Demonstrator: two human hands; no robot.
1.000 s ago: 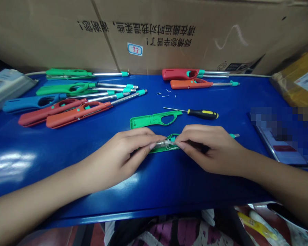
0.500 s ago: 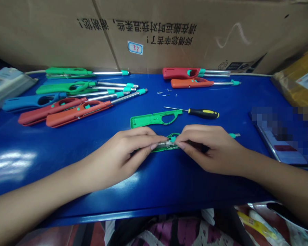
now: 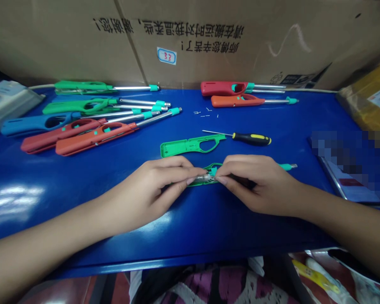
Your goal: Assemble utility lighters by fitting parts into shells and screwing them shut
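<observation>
An opened green gas lighter lies between my hands, with its inner parts bare. The thumb and forefinger of my left hand pinch a clear, silvery fuel tank inside it. My right hand is closed at the tank's right end, its fingertips pressed together beside the turquoise trigger; what they pinch is too small to make out. My right hand covers most of the lighter's barrel, whose turquoise tip shows beyond. Just behind lies the other green casing half.
A screwdriver and several small screws lie behind the casing half. Several lighters rest at the left, and two more at the back right. A cardboard box walls the back; a phone lies at the right.
Both hands keep nearly the same grip on the open lighter, with only a slight shift of the right fingertips. The whole view has moved a little.
</observation>
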